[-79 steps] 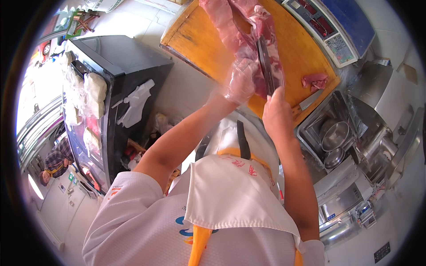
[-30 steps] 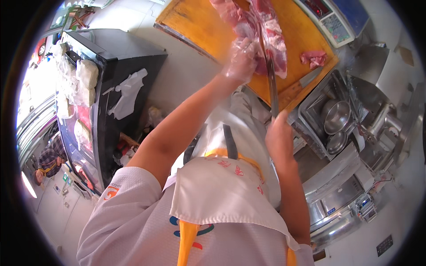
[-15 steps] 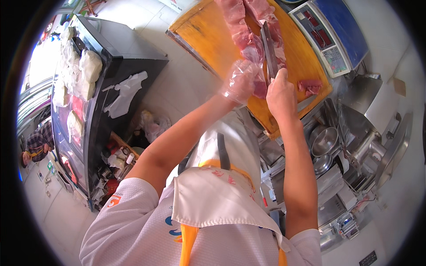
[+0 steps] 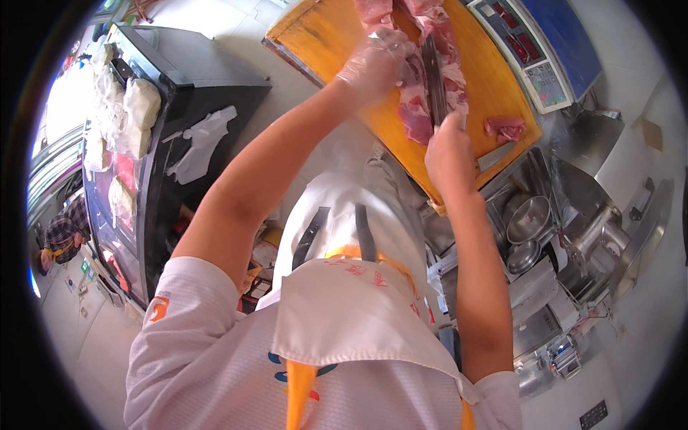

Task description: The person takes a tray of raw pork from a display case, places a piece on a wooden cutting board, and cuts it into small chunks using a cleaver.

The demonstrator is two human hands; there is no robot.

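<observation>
- The fingers of the right hand (image 4: 450, 154) are wrapped around the handle of a long knife (image 4: 434, 82), whose dark blade points away from the body.
- The left hand (image 4: 376, 63), in a clear plastic glove, is at the left side of the raw meat (image 4: 416, 120), fingers bent over it; they are blurred, so I cannot tell whether they grip it or merely rest there.
- The blade lies over the meat, between its left and right strips; how deep it goes cannot be seen.
- The meat stretches lengthwise on an orange-yellow cutting board (image 4: 326, 39), its far end running out of view at the top.
- Near the board's right corner lies a small piece of meat (image 4: 504, 129), apart from the large one.
- Just beyond the board's right edge stands a scale (image 4: 546, 84) with a blue top.
- Nearer the body on the right, a metal bowl (image 4: 529, 221) sits among other metal ware.
- Well to the left stands a black cabinet (image 4: 208, 79) with white plastic bags (image 4: 140, 107) on it.
</observation>
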